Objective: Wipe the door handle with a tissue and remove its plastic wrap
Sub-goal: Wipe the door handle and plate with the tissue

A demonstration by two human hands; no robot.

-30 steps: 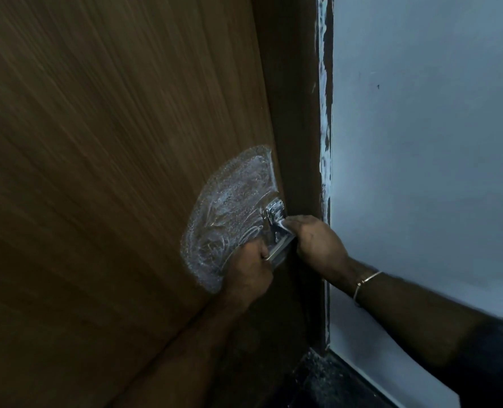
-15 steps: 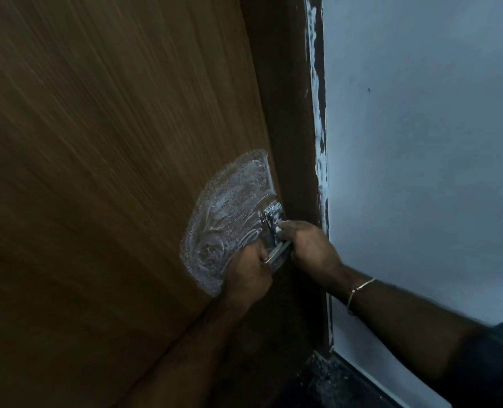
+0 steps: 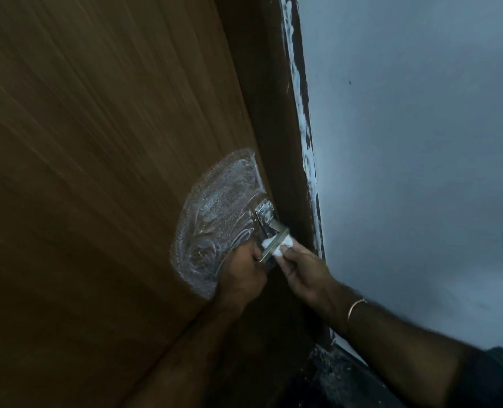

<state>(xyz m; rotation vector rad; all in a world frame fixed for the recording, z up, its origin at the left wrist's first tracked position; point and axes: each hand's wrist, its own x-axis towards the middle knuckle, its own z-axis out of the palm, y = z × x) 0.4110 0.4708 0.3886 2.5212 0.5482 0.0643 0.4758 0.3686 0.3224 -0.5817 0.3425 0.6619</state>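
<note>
Handle, shiny metal: I'm gripping its end in my left hand, my right hand pinching white tissue against it, beside the door's cloudy smear.

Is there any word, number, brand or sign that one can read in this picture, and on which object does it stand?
None: no readable text shows anywhere.
The door handle, the tissue and the wooden door bear no lettering.
The white patch on the door is smeared swirls, not writing.
The wall shows only a small dark speck.
</note>
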